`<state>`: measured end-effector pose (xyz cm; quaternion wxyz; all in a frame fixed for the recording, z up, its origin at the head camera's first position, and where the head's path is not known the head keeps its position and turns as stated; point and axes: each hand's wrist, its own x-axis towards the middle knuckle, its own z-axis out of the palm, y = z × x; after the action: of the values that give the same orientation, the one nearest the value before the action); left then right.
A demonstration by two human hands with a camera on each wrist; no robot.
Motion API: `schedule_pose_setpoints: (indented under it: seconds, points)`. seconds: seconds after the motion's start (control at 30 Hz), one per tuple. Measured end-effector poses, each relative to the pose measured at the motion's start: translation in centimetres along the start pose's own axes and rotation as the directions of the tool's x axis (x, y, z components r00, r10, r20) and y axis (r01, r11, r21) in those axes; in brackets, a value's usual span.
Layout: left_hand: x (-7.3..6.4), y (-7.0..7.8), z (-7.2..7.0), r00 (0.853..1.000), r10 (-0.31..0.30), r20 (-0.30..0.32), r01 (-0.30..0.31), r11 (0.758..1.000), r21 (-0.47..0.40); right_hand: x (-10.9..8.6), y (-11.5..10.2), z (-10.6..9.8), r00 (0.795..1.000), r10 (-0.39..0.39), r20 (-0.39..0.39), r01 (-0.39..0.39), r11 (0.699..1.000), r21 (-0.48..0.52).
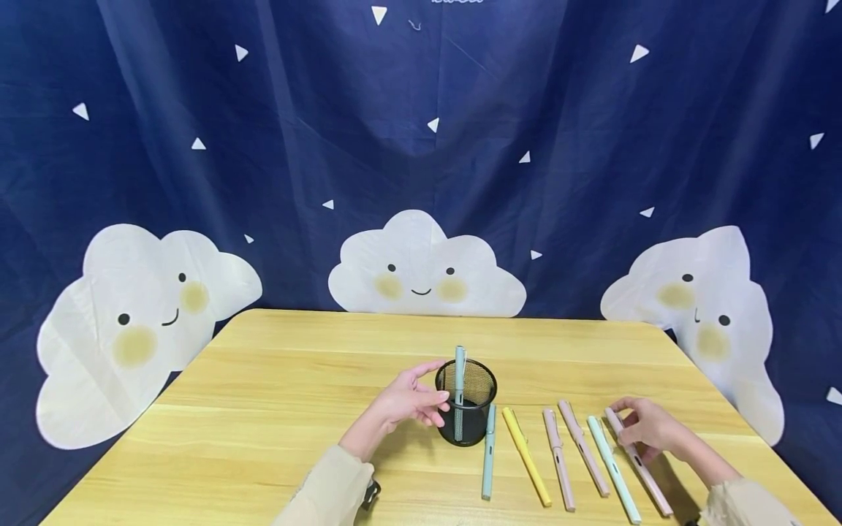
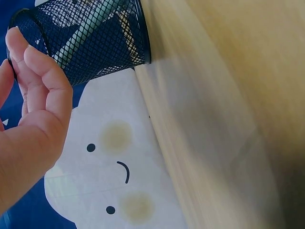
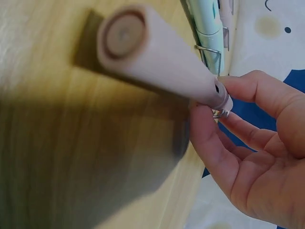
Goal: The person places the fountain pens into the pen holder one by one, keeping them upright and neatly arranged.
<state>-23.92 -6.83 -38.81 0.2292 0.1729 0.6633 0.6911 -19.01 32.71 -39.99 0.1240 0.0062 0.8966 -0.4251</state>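
My left hand (image 1: 409,400) holds the left side of a black mesh pen holder (image 1: 482,391), thumb and index finger at its rim. The holder stands upright with one grey-blue pen (image 1: 459,374) inside. At the right, my right hand (image 1: 650,429) pinches the clip end of a pale pink pen (image 1: 647,478). In the right wrist view this pen (image 3: 167,62) points its other end at the camera. Beside it lies a mint green pen (image 1: 614,467). Whether the pink pen is fully off the table is hard to tell.
Between the hands lie a teal pen (image 1: 489,456) close against the holder, a yellow pen (image 1: 527,456) and two more pink pens, one (image 1: 558,460) left of the other (image 1: 583,449). Behind the wooden table (image 1: 296,380) hangs a blue curtain (image 1: 296,146) with white clouds.
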Motion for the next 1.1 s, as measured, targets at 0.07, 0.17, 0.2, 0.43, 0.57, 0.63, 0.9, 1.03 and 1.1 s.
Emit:
schedule_pose_setpoints:
  seconds: [0.07,0.17,0.2,0.43,0.57,0.63,0.9,1.03,1.1]
  points:
    - [-0.01,0.05,0.00,1.000,0.000,0.001,0.000,1.000,0.001,-0.06,-0.09,-0.11,1.000,-0.004,-0.002,0.004,1.000,-0.008]
    - [-0.01,0.09,0.01,1.000,0.000,0.002,0.000,1.000,0.001,-0.13,-0.18,-0.16,1.000,-0.005,-0.006,0.005,1.000,-0.006]
    - [-0.01,0.09,0.00,1.000,0.000,0.003,0.000,1.000,0.001,-0.16,-0.19,-0.16,1.000,-0.011,-0.003,0.011,1.000,-0.004]
    - [0.00,0.11,-0.01,1.000,0.002,0.005,-0.002,1.000,-0.002,-0.07,-0.17,-0.31,0.998,-0.057,0.036,0.056,0.998,0.036]
    - [-0.04,0.15,0.02,1.000,0.001,0.007,-0.001,1.000,0.000,-0.02,-0.22,-0.41,0.996,-0.076,0.040,0.074,0.996,0.052]
    - [-0.07,0.16,0.03,1.000,0.000,0.008,0.000,1.000,0.001,0.01,-0.24,-0.39,0.995,-0.089,0.040,0.087,0.995,0.057]
    - [-0.11,0.13,0.02,1.000,0.001,0.007,-0.001,1.000,-0.005,0.18,-0.48,0.00,0.992,-0.126,0.009,0.124,0.987,0.102]
    - [-0.10,0.11,0.02,1.000,0.002,0.007,-0.002,1.000,-0.005,0.29,-0.56,0.08,0.986,-0.167,0.009,0.164,0.975,0.149]
    - [-0.08,0.09,0.02,1.000,0.002,0.008,-0.002,1.000,-0.006,0.42,-0.60,0.09,0.983,-0.183,0.011,0.178,0.969,0.171]
